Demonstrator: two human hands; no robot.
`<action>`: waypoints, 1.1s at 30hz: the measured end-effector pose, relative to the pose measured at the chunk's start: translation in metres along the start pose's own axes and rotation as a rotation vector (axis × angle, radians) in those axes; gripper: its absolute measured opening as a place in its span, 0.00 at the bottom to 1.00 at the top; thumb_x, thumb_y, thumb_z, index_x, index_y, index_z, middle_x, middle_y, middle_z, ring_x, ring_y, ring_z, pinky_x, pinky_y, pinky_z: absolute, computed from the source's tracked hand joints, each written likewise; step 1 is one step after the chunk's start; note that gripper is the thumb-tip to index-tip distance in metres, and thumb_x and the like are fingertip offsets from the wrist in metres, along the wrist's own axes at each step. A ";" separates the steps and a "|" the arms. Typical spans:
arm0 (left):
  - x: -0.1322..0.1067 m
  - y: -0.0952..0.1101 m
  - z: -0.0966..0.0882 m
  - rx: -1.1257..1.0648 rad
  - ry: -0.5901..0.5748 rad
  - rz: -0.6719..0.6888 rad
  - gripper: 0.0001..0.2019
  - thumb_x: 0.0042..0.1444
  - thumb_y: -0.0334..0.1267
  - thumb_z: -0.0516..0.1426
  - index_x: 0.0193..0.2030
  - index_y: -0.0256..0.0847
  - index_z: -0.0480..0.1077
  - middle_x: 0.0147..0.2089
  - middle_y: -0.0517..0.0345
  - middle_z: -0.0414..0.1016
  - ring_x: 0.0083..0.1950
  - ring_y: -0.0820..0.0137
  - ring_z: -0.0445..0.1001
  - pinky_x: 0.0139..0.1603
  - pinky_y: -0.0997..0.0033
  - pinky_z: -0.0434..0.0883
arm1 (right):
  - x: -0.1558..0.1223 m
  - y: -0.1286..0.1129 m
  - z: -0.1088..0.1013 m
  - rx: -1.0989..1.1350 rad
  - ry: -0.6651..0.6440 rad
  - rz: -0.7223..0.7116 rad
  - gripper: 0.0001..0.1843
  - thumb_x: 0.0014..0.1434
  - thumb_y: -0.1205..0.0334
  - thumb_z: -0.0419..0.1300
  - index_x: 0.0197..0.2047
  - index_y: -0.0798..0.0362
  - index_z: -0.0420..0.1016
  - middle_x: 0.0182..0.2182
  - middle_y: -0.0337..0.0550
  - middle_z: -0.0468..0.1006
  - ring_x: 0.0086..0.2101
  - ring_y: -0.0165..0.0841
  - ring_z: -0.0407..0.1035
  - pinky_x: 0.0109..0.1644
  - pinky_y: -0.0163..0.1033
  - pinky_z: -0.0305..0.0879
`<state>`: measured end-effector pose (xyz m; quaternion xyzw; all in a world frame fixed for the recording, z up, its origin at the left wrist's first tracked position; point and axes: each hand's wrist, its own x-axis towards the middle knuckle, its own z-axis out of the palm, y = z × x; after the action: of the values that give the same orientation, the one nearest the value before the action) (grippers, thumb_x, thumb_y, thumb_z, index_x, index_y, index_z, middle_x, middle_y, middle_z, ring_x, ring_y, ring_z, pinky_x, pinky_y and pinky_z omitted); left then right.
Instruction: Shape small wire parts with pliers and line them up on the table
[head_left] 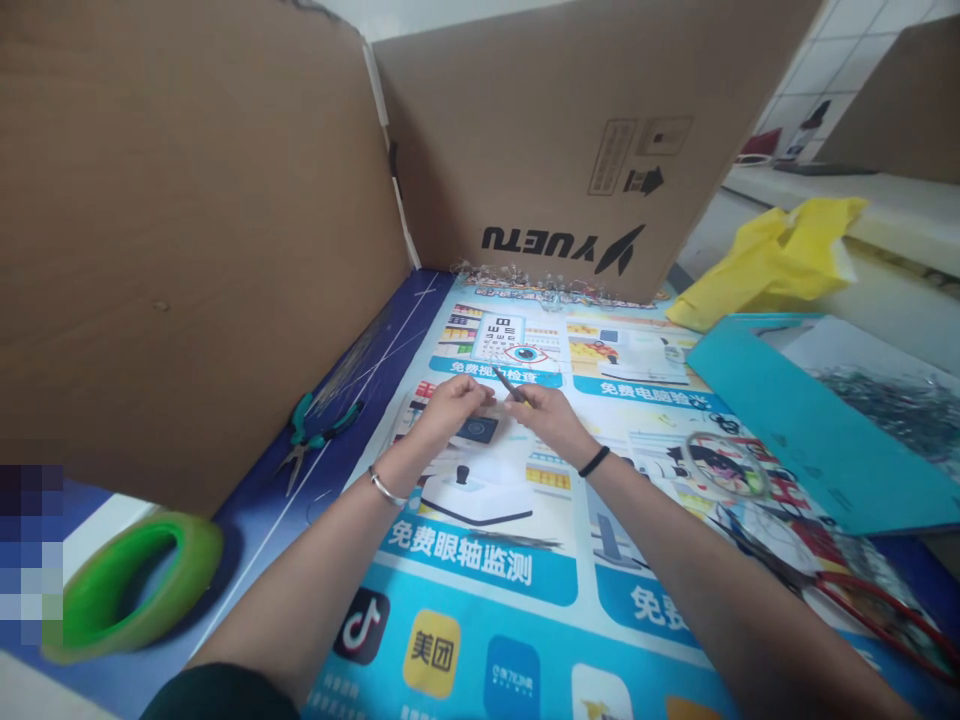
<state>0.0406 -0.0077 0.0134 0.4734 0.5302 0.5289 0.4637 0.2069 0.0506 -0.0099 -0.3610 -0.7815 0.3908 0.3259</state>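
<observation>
My right hand (551, 412) is closed around a slim dark tool (510, 384) that tapers towards its far end; its exact kind cannot be made out. Close beside it, my left hand (459, 398) is pinched shut with thumb and forefinger together. Whatever those fingers hold is too small to see. Both hands are just above a printed poster sheet (600, 480) covering the table. Thin wire pieces (514, 538) lie on the sheet below the hands. Teal-handled pliers (304, 440) rest to the left with their jaws apart.
Tall cardboard panels (195, 220) stand at the left and back, with wire scraps (555, 285) along the back one's foot. A tape roll (135, 585) is at the front left. To the right are a wire coil (727, 465), red-handled scissors (817, 580), a turquoise box (795, 430) and yellow plastic (772, 260).
</observation>
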 end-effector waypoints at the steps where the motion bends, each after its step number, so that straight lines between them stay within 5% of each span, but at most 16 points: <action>1: 0.000 0.001 -0.001 -0.120 0.006 -0.035 0.06 0.48 0.35 0.56 0.26 0.37 0.61 0.38 0.52 0.75 0.40 0.68 0.74 0.40 0.68 0.69 | 0.001 0.003 0.000 -0.101 0.038 -0.035 0.11 0.54 0.54 0.55 0.29 0.53 0.70 0.23 0.36 0.68 0.26 0.28 0.60 0.30 0.34 0.55; 6: 0.005 -0.001 -0.011 -0.429 0.070 -0.090 0.11 0.45 0.33 0.59 0.25 0.37 0.57 0.35 0.50 0.75 0.37 0.66 0.76 0.41 0.64 0.70 | 0.002 0.016 -0.006 -0.759 0.192 -0.382 0.08 0.56 0.60 0.55 0.32 0.54 0.72 0.29 0.44 0.72 0.35 0.34 0.62 0.39 0.39 0.54; 12: 0.010 -0.006 -0.016 -0.500 0.097 -0.121 0.12 0.45 0.30 0.59 0.25 0.37 0.57 0.32 0.50 0.76 0.38 0.63 0.77 0.41 0.62 0.71 | -0.004 0.006 -0.015 -1.126 0.287 -0.612 0.07 0.58 0.60 0.55 0.33 0.53 0.72 0.30 0.45 0.71 0.35 0.35 0.58 0.39 0.42 0.48; 20: 0.007 0.000 -0.009 -0.508 0.116 -0.191 0.06 0.48 0.27 0.56 0.25 0.35 0.60 0.32 0.49 0.76 0.37 0.64 0.78 0.33 0.70 0.71 | -0.006 -0.002 -0.013 -1.216 0.307 -0.743 0.06 0.60 0.66 0.53 0.37 0.52 0.71 0.29 0.42 0.69 0.35 0.34 0.56 0.41 0.42 0.47; 33: 0.007 -0.002 -0.011 -0.521 0.107 -0.219 0.04 0.49 0.26 0.55 0.27 0.34 0.63 0.31 0.50 0.75 0.35 0.65 0.78 0.29 0.74 0.71 | -0.007 -0.001 -0.013 -1.189 0.276 -0.741 0.08 0.60 0.68 0.51 0.38 0.51 0.71 0.29 0.43 0.69 0.35 0.34 0.56 0.41 0.42 0.46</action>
<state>0.0291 -0.0016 0.0118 0.2500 0.4482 0.6183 0.5953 0.2210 0.0490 -0.0042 -0.2345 -0.8852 -0.2872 0.2810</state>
